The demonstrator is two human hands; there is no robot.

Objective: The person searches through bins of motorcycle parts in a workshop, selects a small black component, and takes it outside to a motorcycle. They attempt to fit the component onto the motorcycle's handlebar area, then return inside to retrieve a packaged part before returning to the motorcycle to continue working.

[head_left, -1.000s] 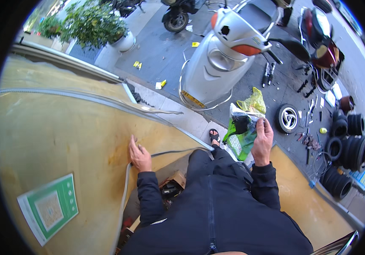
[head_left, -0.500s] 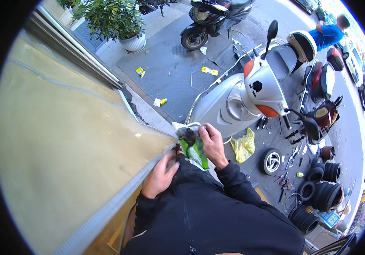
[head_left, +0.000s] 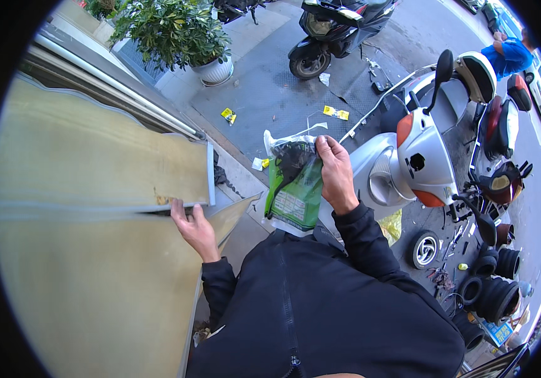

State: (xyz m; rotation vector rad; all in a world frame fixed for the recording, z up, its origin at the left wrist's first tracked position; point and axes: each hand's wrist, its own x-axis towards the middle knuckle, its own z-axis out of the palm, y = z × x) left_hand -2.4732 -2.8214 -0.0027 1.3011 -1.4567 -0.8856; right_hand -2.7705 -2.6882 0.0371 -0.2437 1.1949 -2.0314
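Note:
My right hand (head_left: 338, 179) pinches the upper right corner of a clear and green plastic package (head_left: 295, 192), which hangs in front of me. A dark object with a long curved piece shows inside it; I cannot make out its kind. On the left, my left hand (head_left: 196, 233) is at a yellowish translucent strip curtain (head_left: 94, 271). Its fingers are stretched and apart, and their tips touch the edge where two strips part. A narrow dark gap shows between the strips there.
A silver scooter (head_left: 431, 157) stands ahead to the right, near a loose wheel (head_left: 423, 249) and stacked tyres (head_left: 495, 296). A dark motorcycle (head_left: 336, 31) and a potted plant (head_left: 214, 69) are farther off. A person in blue (head_left: 508, 57) stands at the far right.
My left hand has moved up and left from beside my body to the curtain, whose strips have parted. My right hand has raised the package, which now hangs fuller in view.

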